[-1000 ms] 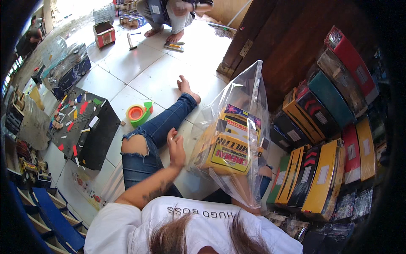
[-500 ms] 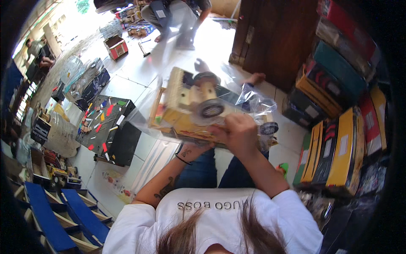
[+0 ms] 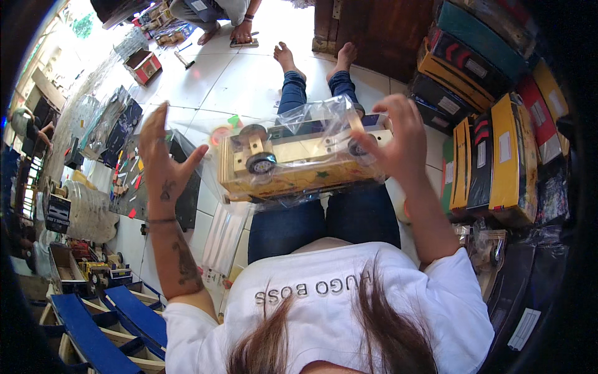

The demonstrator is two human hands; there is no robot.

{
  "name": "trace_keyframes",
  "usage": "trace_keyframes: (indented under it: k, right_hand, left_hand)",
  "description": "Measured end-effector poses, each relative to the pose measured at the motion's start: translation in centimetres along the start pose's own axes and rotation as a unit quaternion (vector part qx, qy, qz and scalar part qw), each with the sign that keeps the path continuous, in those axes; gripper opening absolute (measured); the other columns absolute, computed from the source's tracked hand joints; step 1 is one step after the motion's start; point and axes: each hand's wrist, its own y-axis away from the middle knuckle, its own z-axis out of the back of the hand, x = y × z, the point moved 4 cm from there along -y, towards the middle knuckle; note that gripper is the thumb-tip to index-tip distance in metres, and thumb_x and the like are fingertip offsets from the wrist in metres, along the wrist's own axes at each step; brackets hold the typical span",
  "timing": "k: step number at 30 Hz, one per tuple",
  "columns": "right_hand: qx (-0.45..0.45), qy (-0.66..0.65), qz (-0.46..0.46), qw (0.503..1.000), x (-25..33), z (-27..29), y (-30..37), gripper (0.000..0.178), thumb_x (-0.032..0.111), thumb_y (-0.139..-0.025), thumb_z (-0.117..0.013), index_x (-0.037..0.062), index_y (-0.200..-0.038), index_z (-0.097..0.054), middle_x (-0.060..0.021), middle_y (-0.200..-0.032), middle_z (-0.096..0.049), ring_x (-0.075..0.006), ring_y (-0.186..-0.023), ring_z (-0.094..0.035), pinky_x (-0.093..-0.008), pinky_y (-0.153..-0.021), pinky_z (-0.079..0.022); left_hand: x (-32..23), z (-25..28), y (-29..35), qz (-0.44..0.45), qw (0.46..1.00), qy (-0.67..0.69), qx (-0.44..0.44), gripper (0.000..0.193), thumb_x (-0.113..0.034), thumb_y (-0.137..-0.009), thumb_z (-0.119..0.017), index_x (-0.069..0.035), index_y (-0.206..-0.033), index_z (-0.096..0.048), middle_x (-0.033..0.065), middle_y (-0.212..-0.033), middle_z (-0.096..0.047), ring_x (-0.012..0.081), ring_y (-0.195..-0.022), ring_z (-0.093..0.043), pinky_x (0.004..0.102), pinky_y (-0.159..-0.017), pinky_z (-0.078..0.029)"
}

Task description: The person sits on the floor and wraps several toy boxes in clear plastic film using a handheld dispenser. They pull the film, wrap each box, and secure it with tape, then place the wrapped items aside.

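Note:
A wooden toy truck [image 3: 299, 177], yellowish with black wheels, rests across my thighs inside a clear plastic bag [image 3: 321, 115]. Its wheels and pale underside face up. My left hand [image 3: 163, 159] is raised to the left of the truck, fingers stretched and thumb spread, holding nothing. By the truck's right end is my right hand [image 3: 398, 137], its fingers curved and apart, the thumb over the plastic near a wheel. Whether that thumb touches the plastic I cannot tell.
A dark low table [image 3: 180, 156] with small coloured pieces stands left. Boxes [image 3: 507, 156] are stacked on the right. Blue slatted wooden pieces [image 3: 84, 330] lie lower left. A hammer [image 3: 184, 57] and a red box [image 3: 143, 67] are on the tiles, near another person's hand [image 3: 242, 32].
The bagged truck has come down onto my thighs and now lies level, wheels up. My left hand has let go and moved left; my right hand has shifted to the truck's right end.

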Motion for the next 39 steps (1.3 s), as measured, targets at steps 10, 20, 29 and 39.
trace_keyframes:
  k: [10,20,29,39]
  right_hand:
    - [0.224,-0.593,-0.351,0.689,-4.9,-4.2,-1.6,0.035,0.037,-0.094,-0.051,0.0036,-0.098,-0.06,-0.0076,-0.086,-0.062,-0.0193,-0.072,-0.064,-0.0292,-0.061,-0.05]
    - [0.212,-0.547,-0.304,0.75,-9.0,-4.7,-2.3,0.033,0.032,-0.091,-0.061,0.0018,-0.103,-0.06,-0.0073,-0.085,-0.063,-0.0137,-0.064,-0.058,-0.0288,-0.06,-0.049]
    - [0.411,-0.564,-0.31,0.645,-8.5,-4.9,-1.4,0.032,0.034,-0.093,-0.054,0.0044,-0.086,-0.061,-0.0088,-0.086,-0.065,-0.009,-0.067,-0.062,-0.0215,-0.051,-0.048]
    - [0.113,-0.708,-0.498,0.488,-12.7,-5.0,-1.5,0.032,0.037,-0.094,-0.051,0.0081,-0.083,-0.06,-0.0127,-0.097,-0.069,-0.0151,-0.063,-0.058,-0.024,-0.05,-0.04]
  left_hand:
    - [3.1,-3.1,0.4,0.022,0.982,-0.033,0.187,0.023,-0.022,-0.082,-0.067,-0.009,-0.1,-0.063,0.006,-0.108,-0.062,0.0247,-0.108,-0.056,0.0549,-0.11,-0.023]
    - [1.0,-1.5,-1.0,-0.043,0.995,0.043,0.082,0.004,-0.007,-0.084,-0.063,-0.009,-0.085,-0.06,0.0005,-0.088,-0.065,0.0184,-0.09,-0.061,0.0503,-0.11,-0.023]
    - [-0.3,-0.5,-1.1,-0.093,0.995,0.032,0.031,0.008,-0.007,-0.082,-0.065,-0.012,-0.084,-0.06,-0.0007,-0.087,-0.065,0.0168,-0.089,-0.061,0.0486,-0.109,-0.024]
    - [-2.0,-0.4,-1.6,-0.101,0.995,0.025,-0.001,0.007,-0.009,-0.081,-0.067,-0.012,-0.082,-0.06,-0.0009,-0.082,-0.064,0.0174,-0.088,-0.061,0.0488,-0.108,-0.025]
